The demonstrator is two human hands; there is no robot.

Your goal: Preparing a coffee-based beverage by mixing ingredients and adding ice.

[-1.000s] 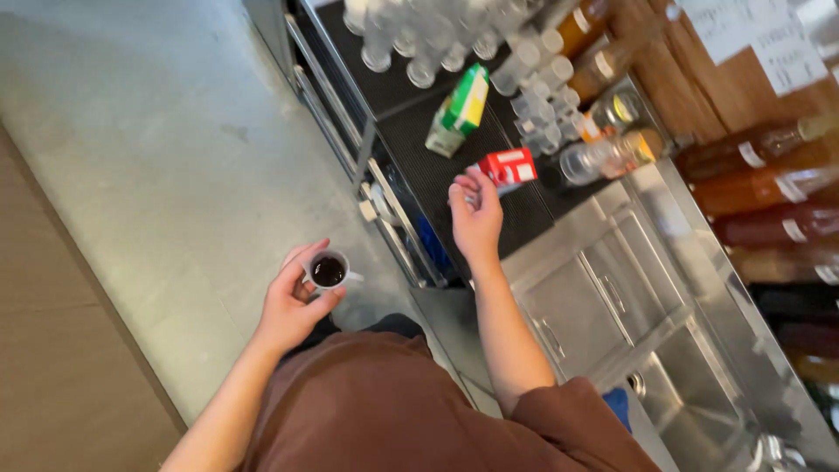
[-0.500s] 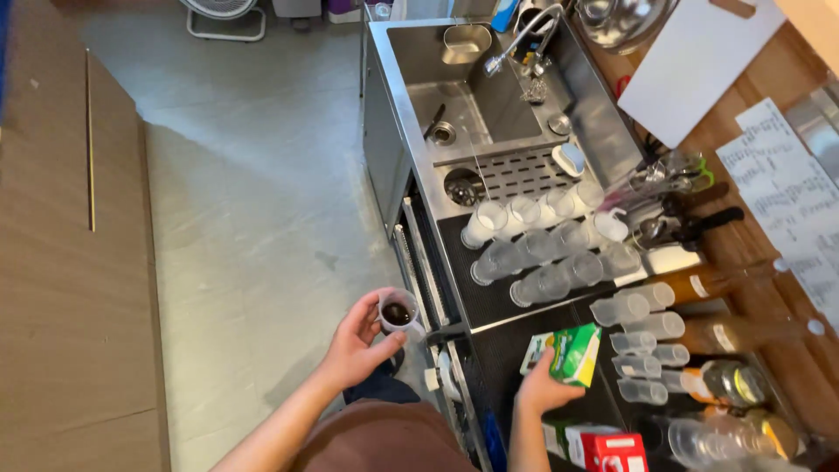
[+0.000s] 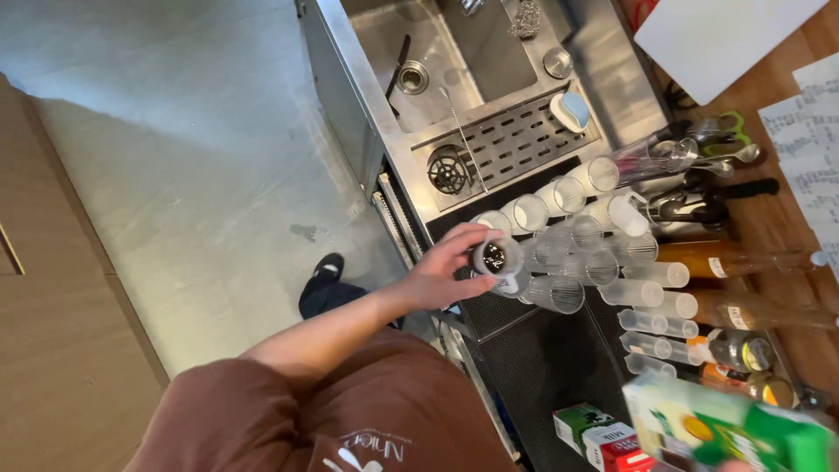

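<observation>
My left hand reaches over the counter's front edge and holds a small clear cup with dark liquid in it. The cup hovers by the nearest of several clear plastic cups lying on a black mat. A green and white carton is raised close to the camera at the bottom right, blurred. Only a sliver of my right hand shows beneath it at the frame's bottom edge, gripping it.
A red and green carton lies on the mat. Bottles and jars line the wooden back wall. A steel sink, a slotted drain tray and a white board lie further on. Grey floor on the left.
My left hand has carried the small cup from over the floor to above the counter by the clear cups. My right hand has lifted the green carton off the mat toward the camera.
</observation>
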